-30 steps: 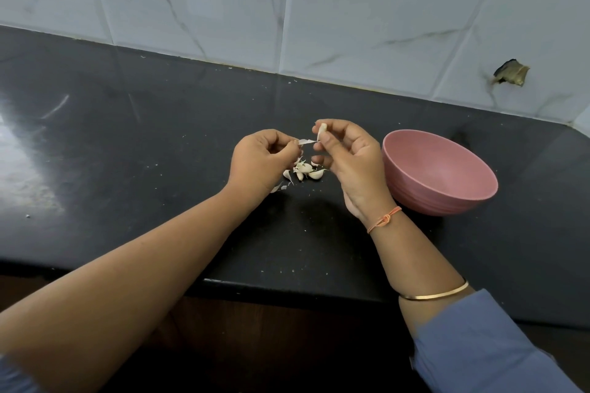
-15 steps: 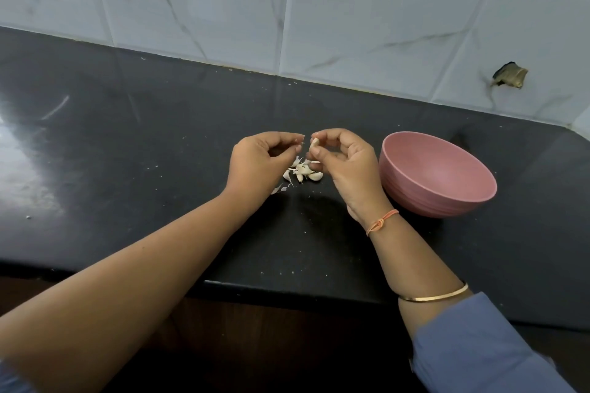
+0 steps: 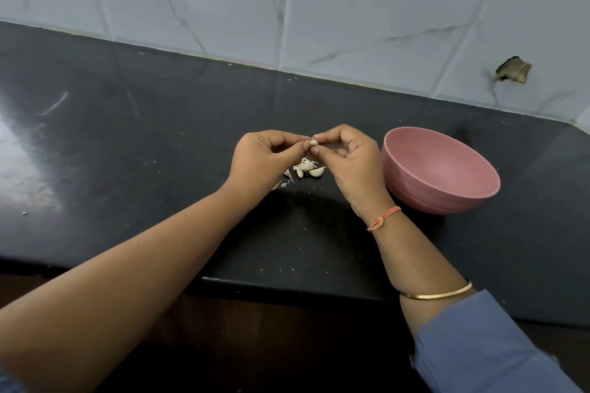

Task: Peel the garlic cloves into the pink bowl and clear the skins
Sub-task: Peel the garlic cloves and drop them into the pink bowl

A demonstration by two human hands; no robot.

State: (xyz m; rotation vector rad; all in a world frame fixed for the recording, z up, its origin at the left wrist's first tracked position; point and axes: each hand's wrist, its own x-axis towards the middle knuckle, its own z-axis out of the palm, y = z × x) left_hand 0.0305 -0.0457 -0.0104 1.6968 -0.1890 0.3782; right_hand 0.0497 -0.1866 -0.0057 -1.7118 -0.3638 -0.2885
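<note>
Both left hand (image 3: 258,163) and right hand (image 3: 348,166) pinch one garlic clove (image 3: 313,142); loose cloves (image 3: 311,170) and skins (image 3: 289,174) lie at its 6 o'clock, pink bowl (image 3: 415,191) at 3 o'clock.

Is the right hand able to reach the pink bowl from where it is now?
Probably yes. The right hand pinches the garlic clove together with the left hand, close beside the pink bowl; nothing lies between hand and bowl.

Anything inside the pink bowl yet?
No cloves show on the visible inner wall of the pink bowl. Its near wall hides the bottom, so that part is unknown. The left hand and right hand pinch a garlic clove beside it.
</note>
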